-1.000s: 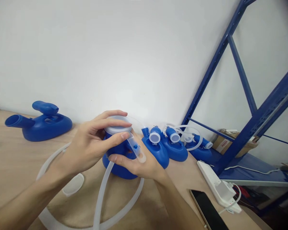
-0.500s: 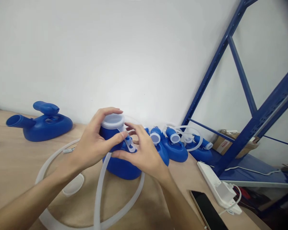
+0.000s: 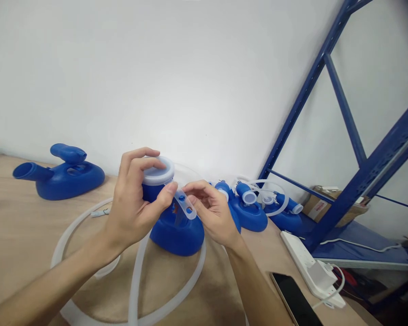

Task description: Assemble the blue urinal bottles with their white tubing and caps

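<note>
A blue plastic urinal bottle (image 3: 177, 239) stands upright before me, a translucent white lid (image 3: 160, 175) on its mouth. My left hand (image 3: 131, 206) is wrapped round the bottle's neck, fingers over the lid and thumb at the base of its strap. That strap (image 3: 186, 206), pierced with holes, slants down to the right. Close against its outer edge, my right hand (image 3: 215, 212) is closed in a pinch, with the fingertips partly hidden behind it. A clear hose (image 3: 138, 280) loops over the table around the bottle. Partly behind my left wrist lies a white round cap (image 3: 109, 268).
Another blue urinal bottle (image 3: 68, 183) without a lid stands at the left. Several lidded ones, including this bottle (image 3: 253, 215), crowd the right by the blue rack (image 3: 292, 113). A power strip (image 3: 301, 253) and a phone (image 3: 294, 296) lie at the right edge.
My right hand has shifted right, away from the bottle's neck to the outer side of the strap. My left fingers have come further over the lid, and the strap stands out more.
</note>
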### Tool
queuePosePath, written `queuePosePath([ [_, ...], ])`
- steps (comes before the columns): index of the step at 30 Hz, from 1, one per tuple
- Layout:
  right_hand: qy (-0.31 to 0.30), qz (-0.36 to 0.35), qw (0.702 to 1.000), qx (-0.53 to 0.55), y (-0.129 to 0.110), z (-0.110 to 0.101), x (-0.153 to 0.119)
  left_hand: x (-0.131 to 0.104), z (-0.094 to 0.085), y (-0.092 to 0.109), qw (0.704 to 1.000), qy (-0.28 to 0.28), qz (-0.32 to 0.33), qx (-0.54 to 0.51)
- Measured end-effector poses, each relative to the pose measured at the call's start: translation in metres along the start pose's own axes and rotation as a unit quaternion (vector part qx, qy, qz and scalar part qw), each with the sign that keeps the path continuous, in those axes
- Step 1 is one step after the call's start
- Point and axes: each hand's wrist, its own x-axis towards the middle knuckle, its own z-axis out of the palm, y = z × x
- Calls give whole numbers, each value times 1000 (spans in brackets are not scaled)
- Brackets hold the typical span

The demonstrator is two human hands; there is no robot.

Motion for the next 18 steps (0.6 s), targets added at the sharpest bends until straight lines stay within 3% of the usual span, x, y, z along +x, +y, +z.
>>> queuePosePath([
  [5,-81,-15,995,61,5,-7,-1,1,1,-3,1000,2,-13,6],
  [11,-8,1,999,36,15,-2,2,1,3,-3,1000,-14,-6,0],
  [18,7,50,997,58,7,2,4,-1,7,-2,1000,-25,-13,5],
])
